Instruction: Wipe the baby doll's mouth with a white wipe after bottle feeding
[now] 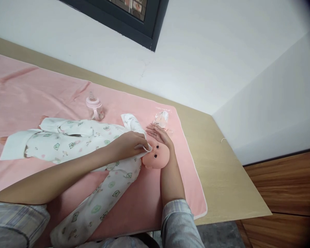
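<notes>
Currently, from the head view, the left hand (133,144) pinches white cloth (147,149) at the lower face of a doll (162,155) lying on a pink blanket (54,88); the right hand (160,134), fingers stretched out, rests beside the doll's head.

Clock centred on doll's head (161,159). Pale wood-tone table (222,186), pink mat (148,196) spread over it, creased around 10 o'clock. Doll (95,136) in white printed outfit (67,146) lies face up on mat, feet (3,139) toward 9, one sleeve (93,208) toward 8. Pink-lidded baby bottle (95,108) stands at 10, just beside doll. Small clear item (161,119) on mat at 12, type unclear. Tabletop shows at 3, thin white curved bit (223,138) by its edge.
</notes>
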`<move>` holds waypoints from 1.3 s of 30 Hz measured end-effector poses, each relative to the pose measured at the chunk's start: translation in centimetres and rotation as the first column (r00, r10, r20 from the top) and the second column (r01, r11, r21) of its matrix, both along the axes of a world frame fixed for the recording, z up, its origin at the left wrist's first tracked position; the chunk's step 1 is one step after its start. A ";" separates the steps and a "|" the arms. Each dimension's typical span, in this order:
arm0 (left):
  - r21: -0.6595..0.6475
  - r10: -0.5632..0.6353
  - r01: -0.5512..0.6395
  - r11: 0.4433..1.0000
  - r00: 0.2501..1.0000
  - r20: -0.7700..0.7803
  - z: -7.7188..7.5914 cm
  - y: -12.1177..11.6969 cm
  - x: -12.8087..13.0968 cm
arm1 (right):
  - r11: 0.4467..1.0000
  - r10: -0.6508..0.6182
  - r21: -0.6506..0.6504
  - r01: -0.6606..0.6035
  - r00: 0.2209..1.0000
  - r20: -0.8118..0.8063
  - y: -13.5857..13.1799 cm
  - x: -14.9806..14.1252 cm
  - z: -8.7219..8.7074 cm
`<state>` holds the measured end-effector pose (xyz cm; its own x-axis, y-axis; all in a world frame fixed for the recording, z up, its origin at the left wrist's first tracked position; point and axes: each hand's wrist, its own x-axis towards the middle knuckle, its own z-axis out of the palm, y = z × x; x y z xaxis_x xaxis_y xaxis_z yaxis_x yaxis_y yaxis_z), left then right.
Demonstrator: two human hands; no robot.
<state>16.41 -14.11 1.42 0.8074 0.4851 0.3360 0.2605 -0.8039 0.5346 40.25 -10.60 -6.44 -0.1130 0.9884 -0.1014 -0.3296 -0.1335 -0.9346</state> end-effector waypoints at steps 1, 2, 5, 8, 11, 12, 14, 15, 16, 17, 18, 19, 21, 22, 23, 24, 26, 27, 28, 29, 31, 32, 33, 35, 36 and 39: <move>0.012 0.000 0.000 1.000 1.000 -0.002 0.2 0.0 0.0 | 1.000 -0.001 0.001 0.001 1.000 0.000 0.0 0.0 0.0; 0.019 0.000 0.000 1.000 1.000 -0.005 0.3 0.0 0.0 | 1.000 -0.001 0.003 0.001 1.000 0.000 0.0 0.0 -0.1; 0.027 -0.006 0.006 1.000 1.000 -0.008 0.6 0.0 -0.1 | 1.000 -0.002 0.005 0.002 1.000 -0.006 0.1 0.0 -0.2; 0.058 0.010 -0.009 0.998 1.000 -0.022 0.7 0.1 -0.2 | 1.000 0.007 0.011 -0.006 1.000 -0.023 0.2 0.1 -0.5; 0.085 0.029 -0.024 0.996 0.998 -0.058 0.8 0.2 -0.2 | 1.000 0.023 0.015 -0.022 0.998 -0.057 0.4 0.3 -0.8; 0.086 0.031 -0.025 0.996 0.997 -0.070 0.9 0.2 -0.2 | 0.999 0.029 0.016 -0.028 0.997 -0.072 0.5 0.4 -0.9; 0.079 0.041 -0.034 0.996 0.996 -0.084 1.0 0.2 -0.1 | 0.999 0.040 0.017 -0.038 0.994 -0.098 0.6 0.5 -1.1; 0.075 0.050 -0.044 0.996 0.995 -0.088 1.1 0.2 0.0 | 0.999 0.044 0.018 -0.042 0.993 -0.105 0.7 0.5 -1.2; 0.072 0.060 -0.053 0.996 0.994 -0.091 1.2 0.1 0.0 | 0.999 0.047 0.017 -0.045 0.993 -0.106 0.7 0.6 -1.2; 0.071 0.071 -0.064 0.995 0.993 -0.092 1.2 0.1 0.0 | 0.999 0.048 0.016 -0.046 0.993 -0.104 0.7 0.6 -1.2; 0.073 0.079 -0.072 0.995 0.993 -0.091 1.2 0.1 0.0 | 0.999 0.047 0.015 -0.046 0.994 -0.100 0.8 0.6 -1.2; 0.077 0.084 -0.077 0.994 0.993 -0.089 1.1 0.0 0.0 | 0.999 0.046 0.013 -0.045 0.994 -0.096 0.8 0.6 -1.2; 0.088 0.080 -0.073 0.993 0.993 -0.084 1.0 0.0 0.0 | 0.999 0.044 0.014 -0.043 0.994 -0.096 0.8 0.5 -1.1; 0.094 0.078 -0.071 0.993 0.994 -0.080 0.9 0.0 0.0 | 0.999 0.046 0.017 -0.045 0.994 -0.099 0.8 0.5 -1.1; 0.100 0.076 -0.068 0.993 0.994 -0.078 0.8 0.0 -0.1 | 0.999 0.049 0.019 -0.048 0.993 -0.104 0.8 0.5 -1.1; 0.107 0.073 -0.065 0.992 0.994 -0.077 0.7 0.0 -0.1 | 0.999 0.052 0.020 -0.050 0.993 -0.108 0.8 0.5 -1.1; 0.120 0.071 -0.061 0.991 0.995 -0.077 0.5 0.1 0.0 | 0.999 0.053 0.018 -0.052 0.993 -0.109 0.7 0.5 -1.1; 0.125 0.070 -0.059 0.990 0.994 -0.081 0.5 0.2 0.0 | 0.999 0.051 0.017 -0.050 0.993 -0.106 0.7 0.5 -1.1; 0.126 0.067 -0.056 0.990 0.993 -0.092 0.5 0.3 0.0 | 0.999 0.047 0.015 -0.046 0.994 -0.101 0.7 0.5 -1.1; 0.127 0.069 -0.055 0.990 0.992 -0.105 0.5 0.3 0.1 | 0.999 0.044 0.015 -0.043 0.994 -0.098 0.7 0.5 -1.2; 0.128 0.079 -0.062 0.990 0.989 -0.127 0.6 0.4 0.2 | 0.999 0.040 0.016 -0.039 0.995 -0.096 0.7 0.5 -1.2; 0.130 0.087 -0.069 0.989 0.987 -0.134 0.7 0.4 0.2 | 0.999 0.040 0.017 -0.038 0.995 -0.097 0.7 0.5 -1.2; 0.130 0.092 -0.074 0.989 0.986 -0.140 0.7 0.4 0.2 | 0.999 0.040 0.017 -0.038 0.995 -0.096 0.6 0.5 -1.2; 0.129 0.100 -0.082 0.988 0.985 -0.141 0.9 0.4 0.2 | 0.999 0.039 0.016 -0.038 0.996 -0.086 0.6 0.5 -1.1; 0.128 0.103 -0.085 0.988 0.984 -0.142 0.9 0.4 0.2 | 0.999 0.039 0.014 -0.038 0.996 -0.078 0.6 0.5 -1.1; 0.130 0.117 -0.099 0.987 0.983 -0.142 1.1 0.2 0.3 | 0.999 0.043 0.014 -0.042 0.997 -0.064 0.6 0.6 -1.1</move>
<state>16.67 -13.89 2.53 0.7976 0.5350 0.2785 0.4185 -0.8234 0.3832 40.87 -10.02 -7.51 -0.1604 0.9838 -0.0800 -0.3832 -0.1368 -0.9135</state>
